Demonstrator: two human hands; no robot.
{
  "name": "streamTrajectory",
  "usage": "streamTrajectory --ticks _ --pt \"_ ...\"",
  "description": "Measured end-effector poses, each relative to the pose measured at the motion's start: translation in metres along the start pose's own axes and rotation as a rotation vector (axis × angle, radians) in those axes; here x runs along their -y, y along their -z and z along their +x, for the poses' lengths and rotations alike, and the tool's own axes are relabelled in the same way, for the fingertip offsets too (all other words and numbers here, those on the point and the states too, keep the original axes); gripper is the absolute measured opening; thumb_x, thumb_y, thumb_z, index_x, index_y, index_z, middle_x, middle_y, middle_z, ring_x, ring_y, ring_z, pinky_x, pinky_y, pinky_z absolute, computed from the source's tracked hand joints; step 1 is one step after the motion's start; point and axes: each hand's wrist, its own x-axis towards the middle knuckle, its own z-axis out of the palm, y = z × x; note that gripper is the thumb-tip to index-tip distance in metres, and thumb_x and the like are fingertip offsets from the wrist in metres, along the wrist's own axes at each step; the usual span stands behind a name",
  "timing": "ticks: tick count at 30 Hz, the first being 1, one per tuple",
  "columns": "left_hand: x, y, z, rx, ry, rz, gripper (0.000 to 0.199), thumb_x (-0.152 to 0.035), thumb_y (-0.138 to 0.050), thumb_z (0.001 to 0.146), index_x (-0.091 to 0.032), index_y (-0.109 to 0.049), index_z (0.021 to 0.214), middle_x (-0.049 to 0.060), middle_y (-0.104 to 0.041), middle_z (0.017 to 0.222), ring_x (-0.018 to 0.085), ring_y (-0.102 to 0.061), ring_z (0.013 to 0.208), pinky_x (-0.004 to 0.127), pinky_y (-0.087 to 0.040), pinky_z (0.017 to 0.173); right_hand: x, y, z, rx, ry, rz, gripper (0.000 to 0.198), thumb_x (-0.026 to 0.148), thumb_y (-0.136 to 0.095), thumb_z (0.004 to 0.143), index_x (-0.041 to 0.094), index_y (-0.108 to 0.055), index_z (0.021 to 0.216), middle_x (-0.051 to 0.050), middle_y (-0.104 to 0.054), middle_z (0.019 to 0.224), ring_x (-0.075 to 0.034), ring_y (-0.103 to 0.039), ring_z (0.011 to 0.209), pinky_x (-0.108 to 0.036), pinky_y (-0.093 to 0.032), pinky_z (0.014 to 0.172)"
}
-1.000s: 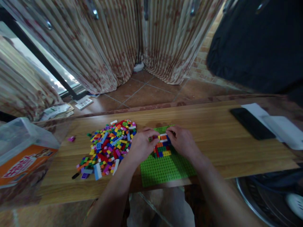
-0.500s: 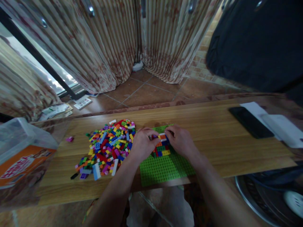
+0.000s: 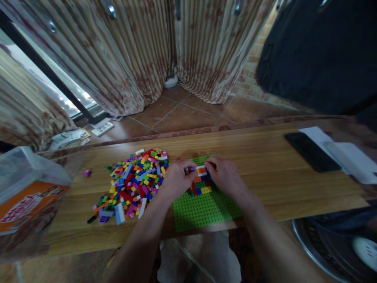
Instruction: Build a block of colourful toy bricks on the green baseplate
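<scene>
A green studded baseplate [image 3: 203,214] lies on the wooden table in front of me. Coloured toy bricks [image 3: 201,184] form a block on its upper half, in red, blue, yellow, green, orange and white. At the block's left edge, my left hand [image 3: 179,177] pinches a small purple brick [image 3: 191,169], partly covered by the fingers. My right hand [image 3: 222,171] is closed at the block's upper right corner, beside blue bricks. Whatever its fingertips grip, if anything, is hidden.
A heap of loose bricks [image 3: 135,181] spreads left of the baseplate. A clear tub with an orange label [image 3: 32,204] stands at the far left. On the right lie a black phone [image 3: 310,151] and white items [image 3: 353,161]. The table's front edge [image 3: 112,249] runs close to me.
The left fingertips have shifted slightly at the block's left edge, and more of the purple brick and white-orange top row shows. My right hand stays nearly still.
</scene>
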Motion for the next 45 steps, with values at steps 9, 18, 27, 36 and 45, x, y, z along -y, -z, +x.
streamTrajectory --ticks 9,18,27,36,45 --pt "0.002 -0.005 0.001 -0.014 0.036 -0.017 0.019 -0.016 -0.056 0.083 -0.017 -0.074 0.09 0.003 -0.074 0.083 0.016 -0.066 0.075 0.027 -0.05 0.072 0.003 -0.001 -0.002 0.034 -0.01 0.26 0.025 0.021 -0.061 0.081 0.016 -0.069 0.105 -0.009 -0.072 0.101 -0.02 -0.065 0.089 -0.031 -0.047 0.082" --pt "-0.003 -0.007 0.004 -0.032 0.134 -0.029 0.019 -0.015 -0.058 0.08 -0.016 -0.076 0.087 0.003 -0.074 0.077 0.016 -0.065 0.07 0.025 -0.049 0.065 0.011 -0.003 0.0 0.089 -0.08 0.283 0.031 0.018 -0.064 0.078 0.012 -0.07 0.107 -0.012 -0.072 0.105 -0.022 -0.065 0.097 -0.035 -0.047 0.089" --pt "-0.005 -0.011 0.008 -0.065 0.239 -0.102 0.017 -0.012 -0.06 0.074 -0.016 -0.076 0.077 0.001 -0.071 0.068 0.013 -0.063 0.064 0.021 -0.045 0.059 0.013 -0.004 0.002 0.095 -0.12 0.333 0.029 0.015 -0.065 0.075 0.014 -0.071 0.104 -0.009 -0.074 0.1 -0.022 -0.067 0.092 -0.034 -0.049 0.086" --pt "-0.003 -0.009 0.004 -0.045 0.169 -0.128 0.018 -0.013 -0.058 0.078 -0.015 -0.076 0.081 0.002 -0.073 0.072 0.014 -0.064 0.066 0.023 -0.047 0.062 0.001 -0.003 -0.001 0.095 0.01 0.32 0.023 0.022 -0.063 0.08 0.018 -0.071 0.101 -0.009 -0.073 0.103 -0.024 -0.066 0.096 -0.041 -0.048 0.09" --pt "0.009 0.004 0.004 -0.086 0.077 -0.144 0.02 -0.017 -0.056 0.085 -0.015 -0.074 0.092 0.004 -0.076 0.086 0.015 -0.068 0.077 0.025 -0.051 0.071 -0.02 0.01 -0.008 0.223 0.199 0.331 0.042 0.012 -0.065 0.074 0.023 -0.066 0.114 -0.006 -0.069 0.116 -0.023 -0.062 0.109 -0.042 -0.045 0.1"
